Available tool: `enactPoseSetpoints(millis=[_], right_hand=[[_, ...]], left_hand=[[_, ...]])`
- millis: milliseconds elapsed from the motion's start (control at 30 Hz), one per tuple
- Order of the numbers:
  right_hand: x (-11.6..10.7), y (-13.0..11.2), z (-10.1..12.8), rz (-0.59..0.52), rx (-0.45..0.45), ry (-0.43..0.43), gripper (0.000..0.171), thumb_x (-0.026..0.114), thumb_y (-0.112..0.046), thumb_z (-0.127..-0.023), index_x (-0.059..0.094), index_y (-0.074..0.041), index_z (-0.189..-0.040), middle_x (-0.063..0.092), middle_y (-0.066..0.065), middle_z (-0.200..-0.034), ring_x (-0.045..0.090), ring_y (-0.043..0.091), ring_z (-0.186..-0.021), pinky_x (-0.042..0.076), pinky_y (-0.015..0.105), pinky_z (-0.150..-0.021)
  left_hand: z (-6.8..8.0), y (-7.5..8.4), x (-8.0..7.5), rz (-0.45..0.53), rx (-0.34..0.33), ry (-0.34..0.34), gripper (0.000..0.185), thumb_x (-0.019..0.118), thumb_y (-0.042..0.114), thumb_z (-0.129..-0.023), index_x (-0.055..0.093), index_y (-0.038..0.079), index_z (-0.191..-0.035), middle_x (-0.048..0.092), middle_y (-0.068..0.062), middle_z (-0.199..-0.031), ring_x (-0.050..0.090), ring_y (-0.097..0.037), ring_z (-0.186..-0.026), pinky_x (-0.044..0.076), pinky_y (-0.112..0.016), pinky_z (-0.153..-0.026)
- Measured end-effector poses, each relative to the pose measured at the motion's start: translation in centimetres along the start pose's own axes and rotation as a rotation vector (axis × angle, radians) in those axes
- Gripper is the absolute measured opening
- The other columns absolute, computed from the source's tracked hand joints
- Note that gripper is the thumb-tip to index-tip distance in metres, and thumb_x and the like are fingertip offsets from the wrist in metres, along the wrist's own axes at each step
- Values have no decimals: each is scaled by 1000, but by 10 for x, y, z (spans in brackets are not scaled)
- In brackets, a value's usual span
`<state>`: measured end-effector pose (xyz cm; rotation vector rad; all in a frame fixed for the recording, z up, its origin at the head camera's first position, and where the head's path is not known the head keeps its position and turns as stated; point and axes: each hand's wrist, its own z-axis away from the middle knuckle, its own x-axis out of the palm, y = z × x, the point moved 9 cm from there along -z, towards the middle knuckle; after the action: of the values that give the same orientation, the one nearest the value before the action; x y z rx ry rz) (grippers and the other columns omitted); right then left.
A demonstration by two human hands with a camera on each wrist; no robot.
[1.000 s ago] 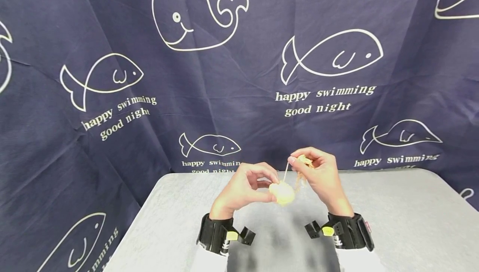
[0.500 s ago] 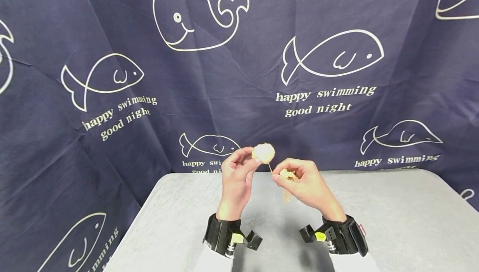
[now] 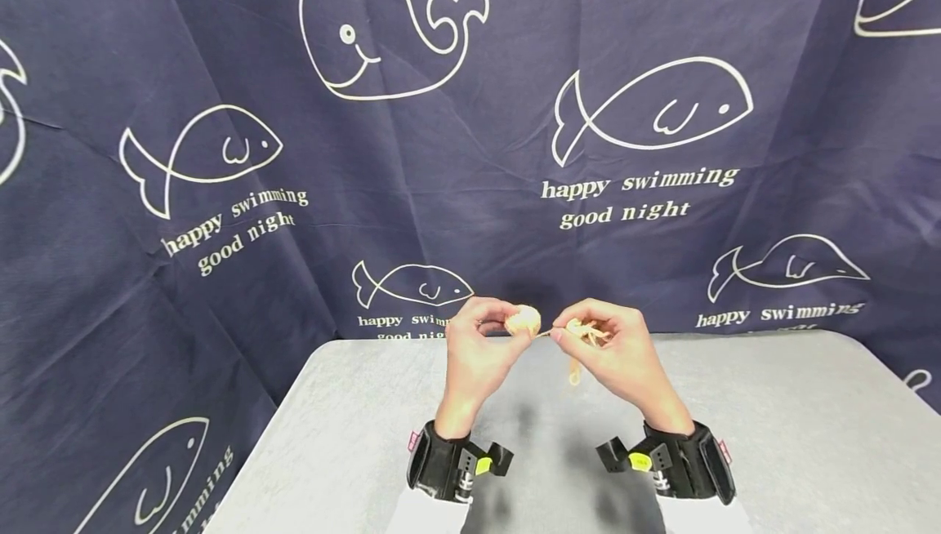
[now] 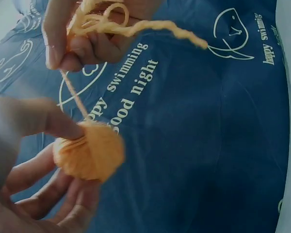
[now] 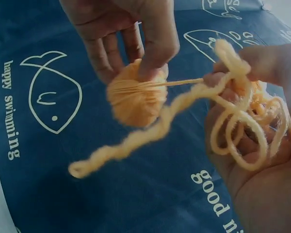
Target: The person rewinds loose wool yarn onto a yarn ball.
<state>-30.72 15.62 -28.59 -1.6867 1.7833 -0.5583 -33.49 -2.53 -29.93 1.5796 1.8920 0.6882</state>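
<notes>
A small ball of yellow-orange yarn (image 4: 94,153) is pinched between the thumb and fingers of my left hand (image 3: 474,350), held up above the table. From the ball a taut strand (image 5: 184,82) runs across to my right hand (image 3: 613,346), whose thumb and index finger pinch it. Loose loops of the same yarn (image 5: 247,128) gather in the right palm. A twisted tail of yarn (image 5: 131,143) hangs down from that hand, ending in a small loop. In the head view both hands are level, a short way apart.
A light grey table (image 3: 353,420) lies below the hands. Behind it hangs a dark blue cloth (image 3: 456,166) printed with white fish, whales and lettering. Black straps with small camera mounts (image 3: 444,465) sit on both wrists.
The ball first rose up and to the left with my left hand, then came down slightly. My right hand dipped leftward, then shifted a little back right. The strand turned from steep to nearly level.
</notes>
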Motion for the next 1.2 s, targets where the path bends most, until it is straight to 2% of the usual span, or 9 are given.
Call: enactPoseSetpoints(millis=[200,300,433,567,667,733,867,1033,1200], right_hand=[[-19,7,-2,-165,87,106,9,74,10,-84,70,4,-89,67,4,-73,60,8,-62,49,16,-52],[-28,12,-2,-301,127,195,6,71,13,-86,68,10,-90,68,6,-74,63,10,-63,52,17,-54],[-37,16,-1,-520,127,323,8,64,21,-86,67,14,-90,69,10,-76,66,13,-62,54,19,-53],[-43,24,1,-607,154,390,13,63,21,-87,69,10,-90,70,10,-75,67,12,-62,54,18,-52],[-44,32,2,-597,189,399,13,63,19,-88,69,8,-90,69,9,-74,67,11,-61,53,17,-50],[-43,37,3,-553,215,388,10,64,18,-88,69,9,-91,69,8,-74,66,11,-62,53,17,-51],[-36,44,4,-355,274,311,5,70,11,-88,69,11,-93,70,6,-76,67,12,-65,56,19,-55],[-13,44,5,-105,282,73,9,75,3,-87,70,7,-94,68,3,-75,64,10,-62,54,23,-51],[18,33,7,-29,204,-190,8,74,5,-86,72,-2,-89,62,2,-70,56,7,-53,51,26,-43]], left_hand=[[3,-10,14,-139,-132,-243,21,80,-4,-65,75,4,-84,68,-3,-85,68,-13,-71,61,-27,-69],[8,-16,21,-149,-200,-395,21,80,-4,-66,75,7,-83,68,-1,-84,68,-10,-71,60,-24,-68],[17,-18,30,-107,-228,-592,21,79,-5,-67,76,7,-83,69,1,-83,66,-9,-73,59,-26,-72],[25,-11,40,71,-199,-777,22,76,-9,-69,75,3,-88,69,-1,-86,65,-8,-79,60,-30,-80],[30,4,44,328,-139,-882,23,74,-14,-71,71,-6,-92,67,-10,-92,63,-12,-89,60,-41,-89],[32,16,43,518,-99,-914,25,73,-16,-72,67,-11,-95,64,-14,-96,61,-16,-96,58,-47,-93],[25,30,34,791,-54,-834,25,74,-14,-73,67,-5,-96,64,-8,-102,58,-19,-101,56,-37,-91],[10,27,18,955,-46,-559,31,75,-5,-77,75,14,-101,65,0,-107,61,-14,-98,53,-22,-83],[1,12,4,1029,-127,-263,35,64,-12,-78,75,13,-101,68,-1,-109,66,-13,-98,56,-23,-84]])
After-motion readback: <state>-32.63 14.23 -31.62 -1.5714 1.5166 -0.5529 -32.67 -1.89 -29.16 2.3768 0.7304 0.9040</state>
